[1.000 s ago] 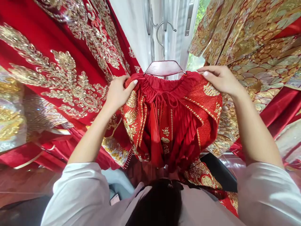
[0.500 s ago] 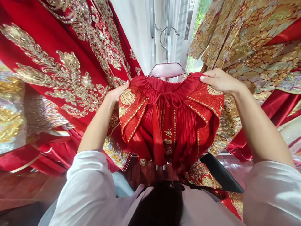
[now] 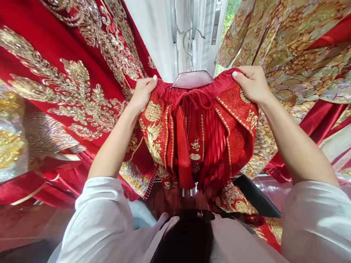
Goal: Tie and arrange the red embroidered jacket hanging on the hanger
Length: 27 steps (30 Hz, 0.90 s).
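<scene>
A red pleated skirt (image 3: pixel 197 142) with gold embroidery hangs in front of me from a pinkish hanger (image 3: pixel 192 78) with a metal hook. My left hand (image 3: pixel 142 93) is closed on the left end of the skirt's gathered waistband. My right hand (image 3: pixel 252 84) is closed on the right end of the waistband, thumb on top. Both hands hold the waistband up against the hanger's lower edge. The skirt's hem drops down toward my chest.
A large red garment (image 3: pixel 68 84) with gold sequin embroidery hangs close on the left. A gold-patterned garment (image 3: pixel 301 54) hangs close on the right. A window frame (image 3: pixel 216 22) and white wall lie behind the hanger. A dark object (image 3: pixel 255 195) sits low right.
Both hands have lifted the waistband up to the hanger and drawn slightly closer together. The skirt's side panels now hang narrower and straighter.
</scene>
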Each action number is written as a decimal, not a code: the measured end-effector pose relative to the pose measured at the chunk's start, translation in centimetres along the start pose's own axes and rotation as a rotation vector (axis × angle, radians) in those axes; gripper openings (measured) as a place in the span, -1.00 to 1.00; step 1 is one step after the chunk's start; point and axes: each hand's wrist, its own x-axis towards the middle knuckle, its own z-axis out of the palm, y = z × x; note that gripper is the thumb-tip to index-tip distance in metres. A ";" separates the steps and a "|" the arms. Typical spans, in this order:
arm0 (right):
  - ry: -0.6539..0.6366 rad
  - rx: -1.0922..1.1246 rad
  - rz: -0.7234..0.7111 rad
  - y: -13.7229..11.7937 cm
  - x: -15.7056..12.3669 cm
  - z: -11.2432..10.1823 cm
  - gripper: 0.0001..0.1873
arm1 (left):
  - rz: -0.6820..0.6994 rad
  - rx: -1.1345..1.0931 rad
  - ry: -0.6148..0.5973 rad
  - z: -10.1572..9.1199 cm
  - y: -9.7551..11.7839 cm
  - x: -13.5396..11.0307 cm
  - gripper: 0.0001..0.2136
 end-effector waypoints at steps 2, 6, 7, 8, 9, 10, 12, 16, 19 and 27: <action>-0.115 0.021 0.099 0.2 0.5 -0.2 -0.61 | -0.071 -0.084 -0.090 -0.1 -0.2 -0.3 -0.38; -0.329 0.012 0.212 0.2 0.1 -0.4 -0.57 | -0.036 0.029 -0.192 -0.6 0.2 -1.5 -0.41; -0.293 -0.050 0.167 0.1 -0.4 -0.4 -0.58 | 0.001 0.124 -0.121 -0.6 0.4 -2.2 -0.42; -0.236 -0.131 0.113 -0.1 -1.0 -0.5 -0.59 | 0.026 0.224 -0.026 -0.5 0.5 -2.9 -0.43; -0.169 -0.209 0.068 -0.2 -1.7 -0.5 -0.62 | 0.031 0.308 0.077 -0.4 0.7 -3.7 -0.44; -0.106 -0.269 0.044 -0.3 -2.5 -0.6 -0.64 | 0.019 0.359 0.158 -0.2 0.7 -4.6 -0.45; -0.015 -0.312 0.051 -0.4 -3.8 -0.5 -0.67 | -0.038 0.364 0.240 0.1 0.3 -5.9 -0.45; 0.006 -0.164 0.094 0.2 -4.9 -0.3 -0.62 | -0.206 -0.011 0.125 0.2 -2.7 -5.5 -0.42; -0.080 0.044 0.132 1.1 -4.6 -0.7 -0.52 | -0.329 -0.322 -0.026 0.1 -5.7 -3.5 -0.45; -0.100 -0.152 0.052 0.8 -3.4 -1.5 -0.35 | -0.136 -0.357 -0.142 -1.7 -4.1 -2.1 -0.30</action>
